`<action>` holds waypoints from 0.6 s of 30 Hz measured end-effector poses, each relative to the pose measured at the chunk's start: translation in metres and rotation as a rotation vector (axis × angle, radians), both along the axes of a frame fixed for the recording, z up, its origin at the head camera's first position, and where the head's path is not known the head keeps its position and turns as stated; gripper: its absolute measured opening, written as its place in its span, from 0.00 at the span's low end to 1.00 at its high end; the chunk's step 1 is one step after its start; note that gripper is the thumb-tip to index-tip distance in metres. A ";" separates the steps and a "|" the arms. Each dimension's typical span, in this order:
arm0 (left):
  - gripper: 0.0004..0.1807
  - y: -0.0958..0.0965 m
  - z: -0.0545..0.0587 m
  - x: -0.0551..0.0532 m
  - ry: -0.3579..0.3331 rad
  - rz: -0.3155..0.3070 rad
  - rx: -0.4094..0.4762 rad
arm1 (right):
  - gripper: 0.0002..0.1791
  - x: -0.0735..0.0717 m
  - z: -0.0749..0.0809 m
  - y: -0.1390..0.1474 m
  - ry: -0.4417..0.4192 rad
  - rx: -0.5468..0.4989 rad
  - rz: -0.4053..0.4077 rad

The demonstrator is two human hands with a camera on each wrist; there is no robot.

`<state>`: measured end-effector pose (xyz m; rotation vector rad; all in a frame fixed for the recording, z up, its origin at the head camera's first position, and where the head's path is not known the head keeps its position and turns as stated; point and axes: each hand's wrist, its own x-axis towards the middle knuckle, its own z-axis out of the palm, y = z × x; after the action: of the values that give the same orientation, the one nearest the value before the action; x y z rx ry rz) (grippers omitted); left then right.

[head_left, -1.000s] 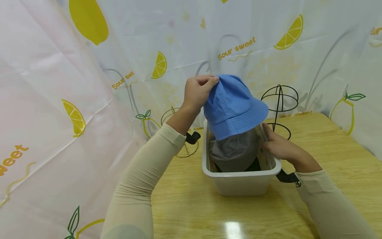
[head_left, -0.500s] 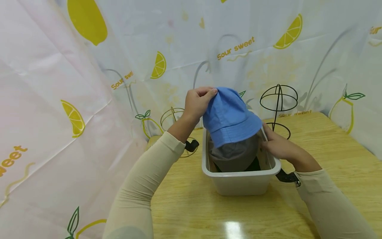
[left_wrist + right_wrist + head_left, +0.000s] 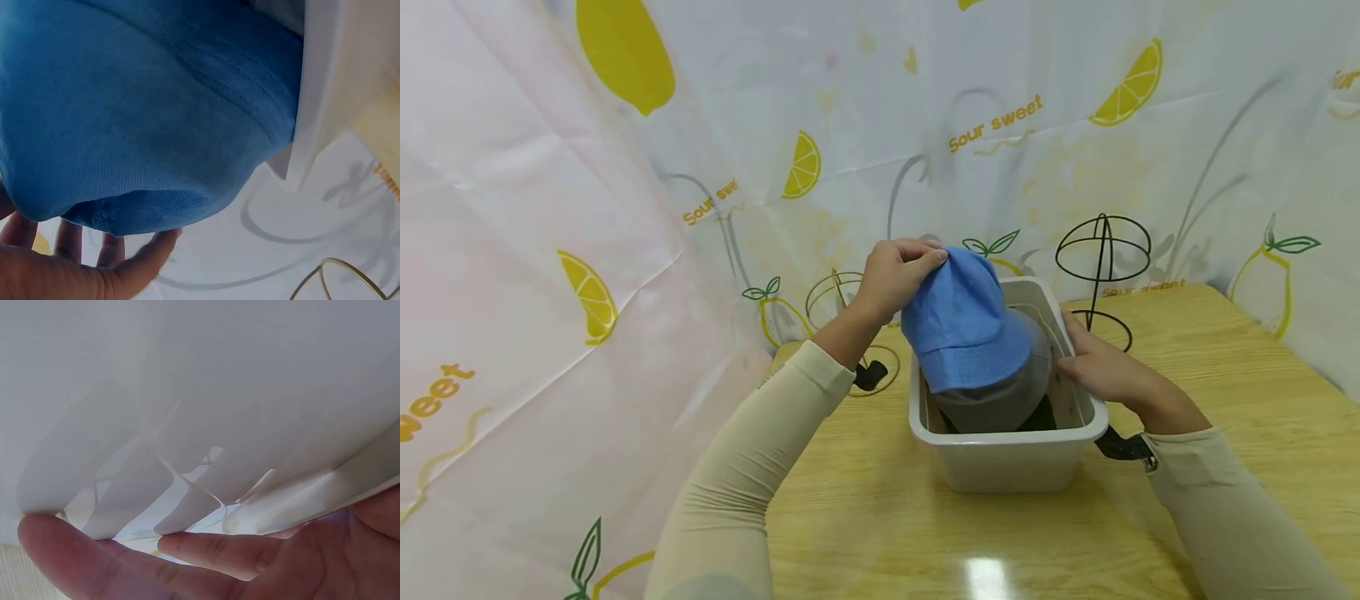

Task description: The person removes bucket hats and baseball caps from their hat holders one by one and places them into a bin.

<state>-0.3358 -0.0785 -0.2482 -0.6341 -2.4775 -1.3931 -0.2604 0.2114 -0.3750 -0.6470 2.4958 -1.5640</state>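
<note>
A blue bucket hat (image 3: pixel 970 325) hangs in my left hand (image 3: pixel 891 279), which pinches its crown between thumb and fingers. Its brim sits low over a grey hat (image 3: pixel 1000 404) inside a white plastic bin (image 3: pixel 1007 462). Under the grey hat shows a strip of dark fabric (image 3: pixel 1041 417). In the left wrist view, the blue hat (image 3: pixel 137 112) fills much of the frame, near the bin's wall (image 3: pixel 325 81). My right hand (image 3: pixel 1105 362) holds the bin's right side, thumb over the rim; the right wrist view has its fingers (image 3: pixel 212 553) against the bin's outer wall.
Behind the bin on the right stands a black wire hat stand (image 3: pixel 1101 250). A gold wire stand (image 3: pixel 835 292) is at the back left, partly behind my left arm. A lemon-print curtain (image 3: pixel 850 100) borders the wooden table (image 3: pixel 865 500).
My left hand has come down with the blue bucket hat, from above the bin to inside its opening, over the grey hat. The right hand and the bin have stayed in place.
</note>
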 end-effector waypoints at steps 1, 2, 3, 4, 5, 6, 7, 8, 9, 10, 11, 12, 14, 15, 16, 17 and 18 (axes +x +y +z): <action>0.13 0.000 0.000 0.001 0.004 -0.005 -0.022 | 0.49 0.000 0.000 0.000 -0.001 -0.002 -0.001; 0.13 0.001 -0.001 0.002 0.006 -0.013 -0.037 | 0.49 0.000 0.000 0.000 -0.001 -0.002 -0.001; 0.13 0.001 -0.001 0.003 0.004 -0.018 -0.051 | 0.49 0.000 0.000 0.000 -0.002 -0.001 -0.002; 0.12 0.002 -0.001 0.004 0.003 -0.025 -0.066 | 0.49 0.001 0.000 0.000 -0.004 0.000 -0.003; 0.13 0.003 -0.001 0.005 0.001 -0.034 -0.080 | 0.49 0.001 0.001 0.000 -0.005 0.000 -0.003; 0.13 0.003 -0.001 0.006 -0.002 -0.043 -0.096 | 0.49 0.001 0.001 0.000 -0.007 0.001 -0.003; 0.13 0.004 0.000 0.007 -0.004 -0.053 -0.115 | 0.49 0.002 0.001 0.000 -0.008 0.001 -0.003; 0.14 0.004 0.001 0.008 -0.006 -0.059 -0.141 | 0.49 0.002 0.001 0.000 -0.009 0.000 -0.003; 0.14 0.004 0.002 0.009 -0.008 -0.066 -0.170 | 0.49 0.002 0.002 0.000 -0.009 -0.001 -0.002; 0.14 0.004 0.004 0.010 -0.014 -0.075 -0.198 | 0.49 0.002 0.002 0.000 -0.010 -0.002 -0.003; 0.15 0.003 0.006 0.012 -0.023 -0.084 -0.228 | 0.49 0.002 0.002 0.000 -0.011 -0.004 -0.003; 0.15 0.002 0.009 0.013 -0.031 -0.091 -0.257 | 0.49 0.002 0.002 0.000 -0.012 -0.005 -0.005; 0.16 0.000 0.013 0.015 -0.064 -0.107 -0.299 | 0.49 0.002 0.001 0.000 -0.012 -0.006 -0.007; 0.16 -0.001 0.015 0.015 -0.087 -0.118 -0.311 | 0.49 0.001 0.001 0.000 -0.013 -0.006 -0.008; 0.17 -0.001 0.016 0.016 -0.109 -0.129 -0.320 | 0.49 0.001 0.001 0.000 -0.015 -0.006 -0.009; 0.17 -0.002 0.017 0.016 -0.127 -0.142 -0.327 | 0.50 0.001 0.000 0.001 -0.015 -0.004 -0.010; 0.17 -0.002 0.018 0.017 -0.142 -0.151 -0.331 | 0.50 0.000 0.000 0.001 -0.012 -0.002 -0.009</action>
<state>-0.3192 -0.0809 -0.2302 -0.8289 -2.8578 -1.1162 -0.2599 0.2125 -0.3753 -0.6259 2.4921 -1.5683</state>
